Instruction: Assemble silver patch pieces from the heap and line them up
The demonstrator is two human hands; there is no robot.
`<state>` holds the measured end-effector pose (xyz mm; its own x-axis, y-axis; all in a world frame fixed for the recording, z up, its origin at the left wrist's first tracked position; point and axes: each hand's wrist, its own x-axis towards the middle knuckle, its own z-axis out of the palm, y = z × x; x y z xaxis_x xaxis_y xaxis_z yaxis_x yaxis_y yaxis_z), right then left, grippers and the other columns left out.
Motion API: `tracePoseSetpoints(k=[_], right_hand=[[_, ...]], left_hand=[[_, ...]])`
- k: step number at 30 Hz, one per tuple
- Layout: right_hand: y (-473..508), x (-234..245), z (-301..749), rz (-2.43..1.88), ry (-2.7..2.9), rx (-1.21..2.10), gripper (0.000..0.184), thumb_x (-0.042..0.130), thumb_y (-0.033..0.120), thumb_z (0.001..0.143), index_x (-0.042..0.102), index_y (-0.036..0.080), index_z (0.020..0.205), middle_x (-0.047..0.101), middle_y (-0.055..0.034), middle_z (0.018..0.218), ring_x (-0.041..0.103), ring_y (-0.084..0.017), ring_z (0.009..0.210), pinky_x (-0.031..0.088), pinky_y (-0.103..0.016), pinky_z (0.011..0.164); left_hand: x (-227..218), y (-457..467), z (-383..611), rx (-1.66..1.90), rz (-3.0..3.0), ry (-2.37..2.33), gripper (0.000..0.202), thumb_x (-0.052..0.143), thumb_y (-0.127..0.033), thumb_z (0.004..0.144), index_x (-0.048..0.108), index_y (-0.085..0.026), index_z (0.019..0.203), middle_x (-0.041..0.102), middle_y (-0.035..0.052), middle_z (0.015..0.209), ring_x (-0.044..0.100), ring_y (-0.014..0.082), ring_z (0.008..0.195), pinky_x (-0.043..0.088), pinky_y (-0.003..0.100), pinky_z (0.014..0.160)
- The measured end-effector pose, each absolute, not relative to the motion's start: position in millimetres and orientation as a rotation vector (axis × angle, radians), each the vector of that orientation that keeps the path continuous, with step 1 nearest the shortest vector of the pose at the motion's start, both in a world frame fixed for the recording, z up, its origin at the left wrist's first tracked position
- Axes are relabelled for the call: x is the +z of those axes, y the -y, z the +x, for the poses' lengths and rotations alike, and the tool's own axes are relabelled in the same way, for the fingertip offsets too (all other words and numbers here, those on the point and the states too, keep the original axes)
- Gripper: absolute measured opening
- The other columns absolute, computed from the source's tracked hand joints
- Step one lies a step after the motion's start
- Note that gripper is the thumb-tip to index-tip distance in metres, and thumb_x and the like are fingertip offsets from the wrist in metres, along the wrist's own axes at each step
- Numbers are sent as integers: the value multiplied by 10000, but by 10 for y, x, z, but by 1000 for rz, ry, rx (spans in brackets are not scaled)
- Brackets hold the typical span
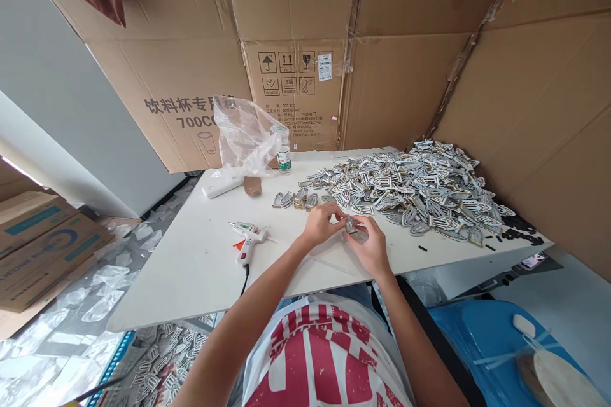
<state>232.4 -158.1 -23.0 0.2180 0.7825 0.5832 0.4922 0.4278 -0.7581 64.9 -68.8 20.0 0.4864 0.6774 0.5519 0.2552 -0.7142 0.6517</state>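
Note:
My left hand (323,224) and my right hand (370,245) meet near the table's front edge. Between their fingertips is a small grey-and-white arched piece (350,226), partly covered by the fingers. Just beyond them spreads a big heap of similar arched pieces (405,181), with a few small stacks (300,198) at its left end. A white hot glue gun (250,240) with an orange trigger lies left of my left hand, its cord running off the front edge. Below my hands a clear thin stick (331,265) rests on the white table (191,267).
Behind the table stand cardboard walls (296,0). A clear plastic bag (248,133), a bottle (284,159) and a brown cardboard scrap (252,186) are at the back left. Small black strips (522,236) lie at the right end. A blue stool (506,337) is at lower right.

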Motion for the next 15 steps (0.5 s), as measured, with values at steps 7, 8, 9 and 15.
tracePoseSetpoints(k=[7, 8, 9, 15], right_hand=[[1587, -216, 2320, -1205, 1411, 315, 393, 775, 382, 906, 698, 261, 1272, 715, -99, 1165, 708, -287, 1060, 658, -513, 979], [1585, -218, 2321, -1202, 1410, 315, 393, 774, 375, 905, 699, 259, 1273, 714, -100, 1168, 708, -287, 1063, 658, -512, 980], [1584, -220, 2322, -1199, 1409, 316, 393, 774, 369, 904, 699, 258, 1274, 713, -101, 1171, 708, -288, 1067, 658, -513, 981], [1592, -214, 2313, -1176, 1383, 322, 376, 767, 338, 910, 696, 259, 1271, 700, -98, 1185, 703, -287, 1086, 657, -515, 992]], left_hand=[[202, 692, 646, 1085, 2263, -735, 59, 763, -185, 860, 814, -213, 859, 712, 26, 796, 548, 136, 692, 421, 274, 673], [200, 693, 646, 1079, 2264, -722, 65, 761, -177, 855, 817, -212, 860, 713, 25, 797, 548, 135, 692, 418, 273, 671], [197, 693, 645, 1071, 2264, -715, 71, 760, -174, 854, 819, -211, 863, 716, 26, 799, 550, 134, 693, 417, 271, 668], [168, 685, 651, 1018, 2261, -685, 85, 772, -232, 879, 846, -201, 909, 746, 39, 828, 567, 129, 700, 418, 258, 658]])
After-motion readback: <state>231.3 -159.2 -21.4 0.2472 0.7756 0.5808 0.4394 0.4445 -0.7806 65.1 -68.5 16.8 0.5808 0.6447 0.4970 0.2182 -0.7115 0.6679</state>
